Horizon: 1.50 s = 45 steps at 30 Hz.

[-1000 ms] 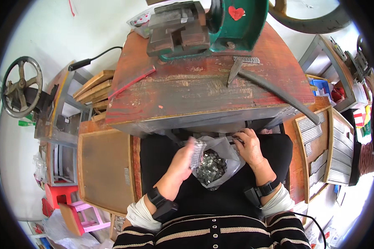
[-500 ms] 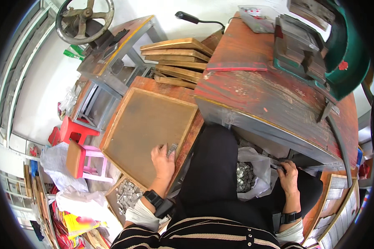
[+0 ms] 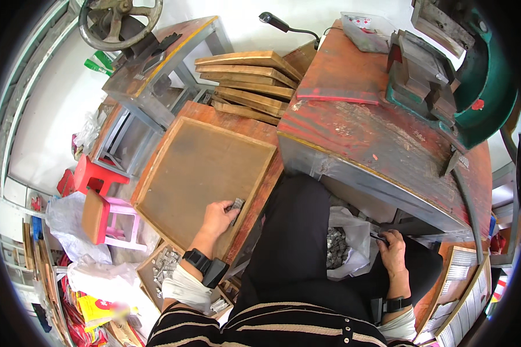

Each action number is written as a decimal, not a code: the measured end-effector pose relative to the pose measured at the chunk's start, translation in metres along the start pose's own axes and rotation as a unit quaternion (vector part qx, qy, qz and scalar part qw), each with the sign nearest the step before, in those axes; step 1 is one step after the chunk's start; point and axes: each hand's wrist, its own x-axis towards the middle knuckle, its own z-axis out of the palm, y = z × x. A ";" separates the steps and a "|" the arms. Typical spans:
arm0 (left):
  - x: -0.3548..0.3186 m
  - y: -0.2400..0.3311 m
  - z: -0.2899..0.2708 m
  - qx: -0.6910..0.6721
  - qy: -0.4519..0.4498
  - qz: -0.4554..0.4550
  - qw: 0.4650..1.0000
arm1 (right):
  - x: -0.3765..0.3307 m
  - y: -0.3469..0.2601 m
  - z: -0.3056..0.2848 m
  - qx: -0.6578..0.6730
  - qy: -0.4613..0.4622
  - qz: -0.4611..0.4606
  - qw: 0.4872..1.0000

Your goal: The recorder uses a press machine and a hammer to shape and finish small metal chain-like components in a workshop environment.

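Observation:
A shallow wooden tray [image 3: 185,168] with a brown bottom lies at an angle on a reddish table at front left. Over its right edge, the fingers of my left hand [image 3: 217,217] close around a small row of grey metal pieces [image 3: 236,205], right beside the rim. My right hand [image 3: 393,253] is by my right knee, its fingers curled around a thin dark tool [image 3: 378,236] whose kind I cannot make out. Between my legs hangs a white plastic bag [image 3: 360,243] holding many small metal parts [image 3: 337,247].
A smaller wooden box [image 3: 146,276] with loose metal pieces sits below the tray. Wooden trays [image 3: 249,75] are stacked behind. At right, a workbench [image 3: 341,130] bears a green press [image 3: 486,110]. Filled trays [image 3: 460,289] lean at lower right. A pink stool [image 3: 124,222] stands left.
The view has shifted slightly. My left hand has drawn the metal pieces closer against the tray's right rim, its fingers now flatter around them. My right hand keeps its grip near the knee.

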 end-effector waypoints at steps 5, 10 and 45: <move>-0.004 0.008 0.007 0.204 0.071 0.091 0.972 | 0.000 0.000 0.000 0.005 0.005 -0.003 1.000; 0.016 -0.001 0.001 0.235 0.049 0.071 0.968 | -0.001 -0.002 -0.006 -0.002 0.009 0.002 1.000; 0.027 0.379 0.109 -0.148 -0.016 0.567 0.810 | 0.180 -0.146 -0.178 0.136 0.145 -0.156 0.968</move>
